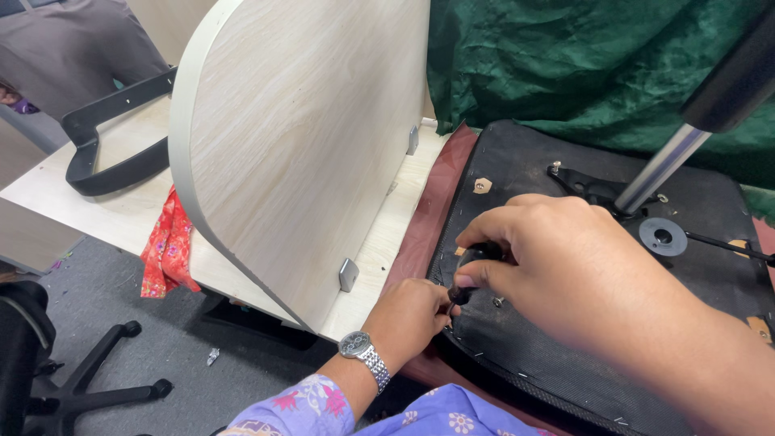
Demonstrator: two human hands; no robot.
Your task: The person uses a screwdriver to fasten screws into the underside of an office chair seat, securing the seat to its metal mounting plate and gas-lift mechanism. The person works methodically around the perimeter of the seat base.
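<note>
An upturned office chair seat [565,355] lies on the desk, its black fabric underside facing up, with a maroon edge [432,218]. My right hand [557,266] grips the black handle of a screwdriver [472,270] held upright over the seat's left border. My left hand [416,315], with a silver wristwatch [363,351], pinches the tool's lower shaft where it meets the fabric. The tip is hidden by my fingers. A chrome gas-lift column [662,165] with a black sleeve rises from the seat's mounting plate.
A light wood divider panel [299,137] stands upright on the desk [105,202] with metal brackets [348,274]. A black chair armrest [105,149] and a red patterned cloth [168,246] lie left. Green fabric [581,64] hangs behind. A chair base [89,379] stands on the grey floor.
</note>
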